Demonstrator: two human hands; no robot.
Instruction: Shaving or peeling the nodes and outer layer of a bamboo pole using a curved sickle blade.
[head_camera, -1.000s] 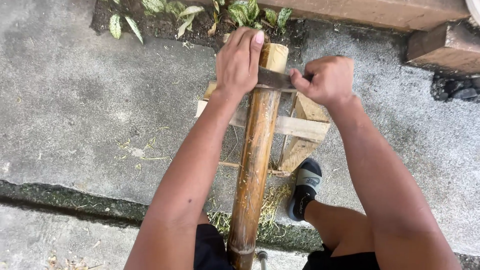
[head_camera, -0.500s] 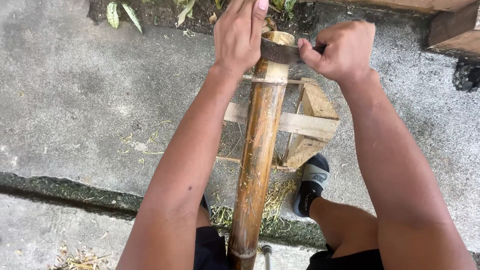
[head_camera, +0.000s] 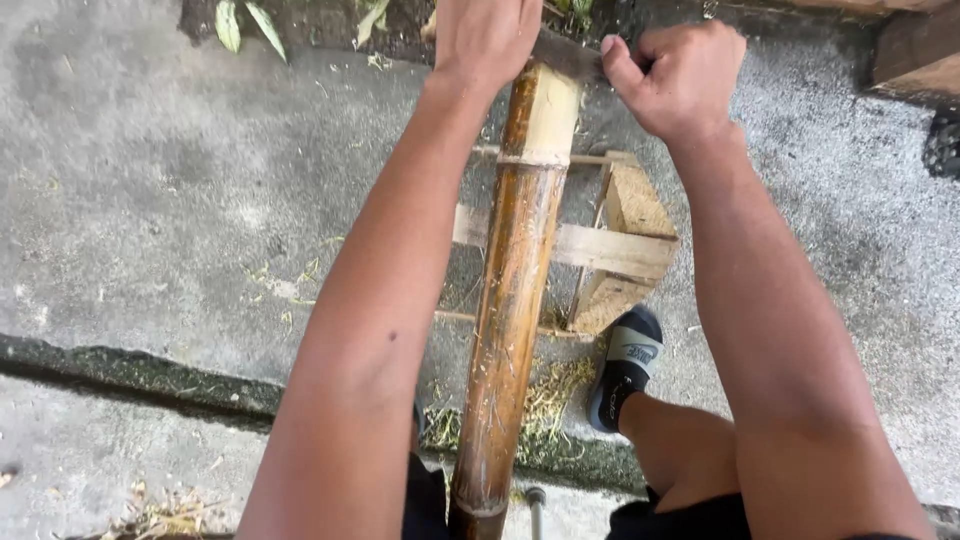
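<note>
fingers (head_camera: 640, 60) on blade (head_camera: 565, 52) (atop bamboo pole (head_camera: 515, 280))

Outdoor yard workplace: concrete ground (head_camera: 150, 200), wooden stand (head_camera: 625, 250), shavings (head_camera: 555, 395).

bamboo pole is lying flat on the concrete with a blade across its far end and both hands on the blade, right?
Not quite. The bamboo pole is not flat on the concrete: the head view shows it propped over a wooden frame. The rest holds: the blade crosses its far end, with the left hand and right hand on it.
</note>
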